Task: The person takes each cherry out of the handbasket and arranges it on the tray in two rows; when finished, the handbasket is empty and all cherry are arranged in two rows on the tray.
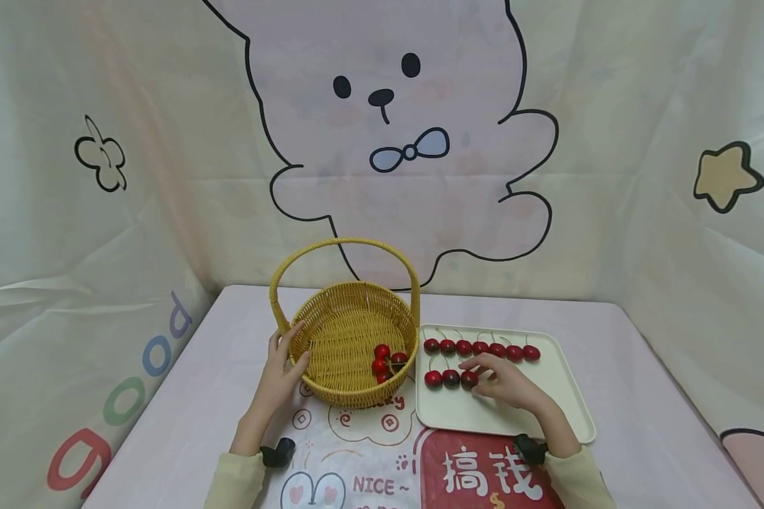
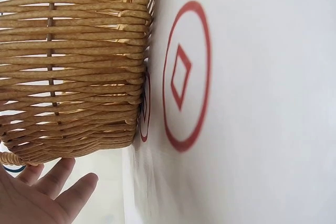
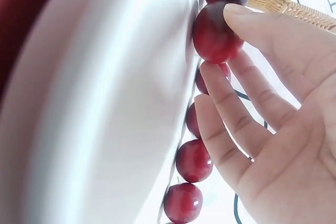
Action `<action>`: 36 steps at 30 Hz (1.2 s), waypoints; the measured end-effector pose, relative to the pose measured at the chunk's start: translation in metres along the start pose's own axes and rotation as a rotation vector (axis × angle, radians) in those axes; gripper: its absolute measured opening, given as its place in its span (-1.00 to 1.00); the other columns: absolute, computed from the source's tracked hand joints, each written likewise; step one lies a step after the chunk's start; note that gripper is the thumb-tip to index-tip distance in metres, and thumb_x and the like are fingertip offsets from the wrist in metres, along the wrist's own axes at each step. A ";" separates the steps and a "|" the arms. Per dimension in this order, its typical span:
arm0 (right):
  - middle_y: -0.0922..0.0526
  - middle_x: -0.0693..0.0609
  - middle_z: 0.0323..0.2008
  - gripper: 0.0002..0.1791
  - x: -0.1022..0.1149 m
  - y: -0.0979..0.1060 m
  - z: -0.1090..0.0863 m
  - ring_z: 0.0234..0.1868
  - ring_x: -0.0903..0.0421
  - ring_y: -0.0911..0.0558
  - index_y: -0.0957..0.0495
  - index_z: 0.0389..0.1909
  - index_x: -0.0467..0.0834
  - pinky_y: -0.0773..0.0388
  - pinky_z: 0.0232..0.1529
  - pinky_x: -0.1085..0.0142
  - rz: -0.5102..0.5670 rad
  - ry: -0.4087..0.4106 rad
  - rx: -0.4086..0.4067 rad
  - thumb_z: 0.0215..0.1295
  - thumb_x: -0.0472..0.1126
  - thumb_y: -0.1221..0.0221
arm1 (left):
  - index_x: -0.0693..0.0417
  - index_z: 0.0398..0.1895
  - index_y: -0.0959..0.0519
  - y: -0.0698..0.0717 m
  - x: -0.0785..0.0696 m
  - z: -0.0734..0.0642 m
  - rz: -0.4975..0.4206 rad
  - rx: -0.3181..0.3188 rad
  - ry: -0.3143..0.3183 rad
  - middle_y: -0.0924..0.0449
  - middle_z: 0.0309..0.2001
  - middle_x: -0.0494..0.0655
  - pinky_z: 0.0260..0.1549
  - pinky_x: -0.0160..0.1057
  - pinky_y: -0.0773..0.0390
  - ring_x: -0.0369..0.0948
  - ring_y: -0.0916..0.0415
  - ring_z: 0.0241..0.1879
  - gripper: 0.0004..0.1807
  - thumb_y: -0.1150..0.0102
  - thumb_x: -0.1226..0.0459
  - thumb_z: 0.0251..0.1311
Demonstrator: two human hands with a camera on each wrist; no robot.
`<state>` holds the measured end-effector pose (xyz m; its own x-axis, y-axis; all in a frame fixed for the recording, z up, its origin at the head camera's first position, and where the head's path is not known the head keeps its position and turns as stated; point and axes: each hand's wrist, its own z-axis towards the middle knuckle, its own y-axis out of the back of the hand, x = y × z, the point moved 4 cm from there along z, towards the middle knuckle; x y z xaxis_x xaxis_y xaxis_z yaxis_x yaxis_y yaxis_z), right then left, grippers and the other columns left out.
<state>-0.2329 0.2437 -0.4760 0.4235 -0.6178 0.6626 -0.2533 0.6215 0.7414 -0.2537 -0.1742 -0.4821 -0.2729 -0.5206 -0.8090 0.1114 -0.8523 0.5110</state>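
Note:
In the head view my left hand (image 1: 282, 375) holds the left rim of a yellow wicker basket (image 1: 337, 399) with a tall arched handle. The thumb lies over the rim; in the left wrist view fingers (image 2: 79, 195) extend beside the woven side. Several red cherries (image 1: 382, 351) lie at the basket's right inside. My right hand (image 1: 509, 384) is over a cream tray (image 1: 547, 417) and pinches a dark red cherry (image 3: 218, 32) between thumb and fingers. It is the rightmost of three in the front row, beside another dark cherry (image 1: 450, 379).
A back row of several stemmed cherries (image 1: 480, 348) lies along the tray's far side. The tray stands right of the basket on a table covered with a printed cloth (image 1: 382, 485). Behind hangs a curtain (image 1: 458, 205) with a cartoon bear.

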 end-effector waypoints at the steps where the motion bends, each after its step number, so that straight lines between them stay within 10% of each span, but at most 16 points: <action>1: -0.58 -0.10 -0.06 -0.58 0.000 0.000 0.000 -0.18 -0.04 -0.58 -0.51 -0.01 -0.19 -0.56 -0.23 0.23 0.002 0.001 0.001 0.05 -0.35 -0.29 | -0.26 0.38 -0.14 0.000 0.000 0.000 0.001 0.000 0.001 0.16 0.40 0.09 0.03 0.45 -0.19 0.28 -0.10 0.28 -0.38 -0.06 0.18 0.27; 23: -0.60 -0.11 -0.07 -0.60 0.008 0.007 0.002 -0.11 -0.08 -0.55 -0.52 0.01 -0.15 -0.53 -0.22 0.19 -0.027 0.016 -0.067 0.09 -0.33 -0.27 | -0.23 0.38 -0.14 0.002 0.000 -0.001 0.005 -0.002 -0.009 0.17 0.40 0.10 0.00 0.46 -0.22 0.29 -0.12 0.27 -0.38 -0.06 0.20 0.27; 36: -0.58 -0.02 -0.10 -0.67 0.042 0.008 0.012 -0.13 0.02 -0.56 -0.56 -0.06 -0.09 -0.62 -0.19 0.13 -0.023 0.135 -0.263 0.11 -0.34 -0.26 | -0.27 0.38 -0.14 0.000 0.001 0.000 -0.008 0.001 -0.012 0.18 0.41 0.09 0.02 0.46 -0.19 0.30 -0.11 0.27 -0.38 -0.06 0.20 0.27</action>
<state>-0.2274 0.2171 -0.4411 0.5428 -0.5746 0.6126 -0.0159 0.7222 0.6915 -0.2538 -0.1745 -0.4832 -0.2848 -0.5134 -0.8095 0.1082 -0.8563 0.5050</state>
